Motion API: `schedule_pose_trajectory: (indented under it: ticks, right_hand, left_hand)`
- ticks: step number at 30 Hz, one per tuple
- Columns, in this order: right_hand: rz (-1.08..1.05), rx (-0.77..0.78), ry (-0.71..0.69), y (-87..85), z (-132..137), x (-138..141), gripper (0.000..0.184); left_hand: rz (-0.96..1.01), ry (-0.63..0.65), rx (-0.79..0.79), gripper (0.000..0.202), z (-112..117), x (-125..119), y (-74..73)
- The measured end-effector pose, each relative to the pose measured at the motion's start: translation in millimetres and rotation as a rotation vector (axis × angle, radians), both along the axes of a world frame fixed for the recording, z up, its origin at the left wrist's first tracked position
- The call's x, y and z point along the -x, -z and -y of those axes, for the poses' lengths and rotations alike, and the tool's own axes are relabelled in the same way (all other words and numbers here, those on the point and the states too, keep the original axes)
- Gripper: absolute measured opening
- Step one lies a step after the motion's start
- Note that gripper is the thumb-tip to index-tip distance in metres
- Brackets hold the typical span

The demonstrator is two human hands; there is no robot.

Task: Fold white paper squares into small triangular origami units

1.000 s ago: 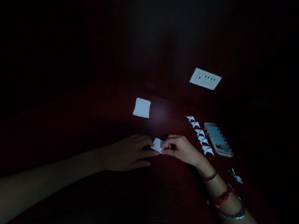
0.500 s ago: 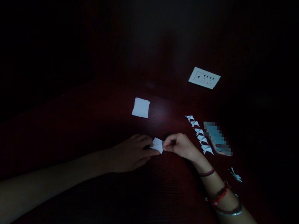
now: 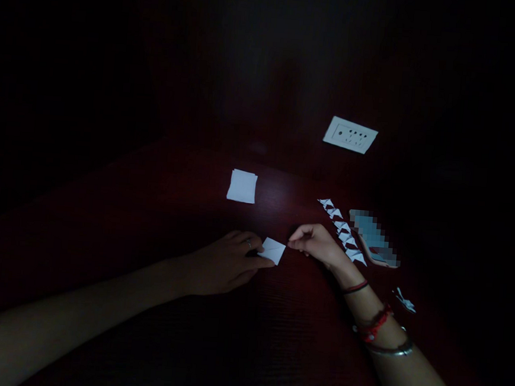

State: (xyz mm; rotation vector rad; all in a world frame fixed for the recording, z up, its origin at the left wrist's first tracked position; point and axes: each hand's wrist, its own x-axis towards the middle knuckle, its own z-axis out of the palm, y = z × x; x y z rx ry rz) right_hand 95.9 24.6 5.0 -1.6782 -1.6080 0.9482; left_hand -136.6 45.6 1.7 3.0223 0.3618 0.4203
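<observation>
Left hand lies palm down on the dark red worktop, fingers extended, their tips pressing the left edge of a small folded white paper. Right hand rests just beside the paper's right corner, apart from it, fingers loosely curled and gripping nothing. Behind the paper lies a stack of white sheets. To the right, a diagonal row of folded paper pieces runs alongside a phone; one further folded piece lies near the right wrist. A white socket plate sits at the rear.
</observation>
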Motion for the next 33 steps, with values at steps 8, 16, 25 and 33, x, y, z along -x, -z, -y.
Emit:
schedule_pose_trajectory:
  ticks: [8,16,25,33]
  right_hand:
    - [0.145,-0.127,-0.252,-4.1,5.9,5.8,0.023]
    - [0.041,-0.069,-0.046,7.0,-6.0,-2.5,0.013]
    - [0.046,-0.033,-0.207,3.1,-0.2,-1.9,0.034]
    - [0.196,-0.108,-0.214,-0.3,2.1,2.1,0.041]
  left_hand:
    - [0.034,0.004,0.004,0.036,-4.0,1.9,3.8]
    - [-0.003,0.007,-0.001,0.037,-2.6,0.2,3.2]
    - [0.011,0.021,0.002,0.037,-3.3,1.4,3.8]
    - [0.061,0.021,0.007,0.036,-3.5,0.1,2.5]
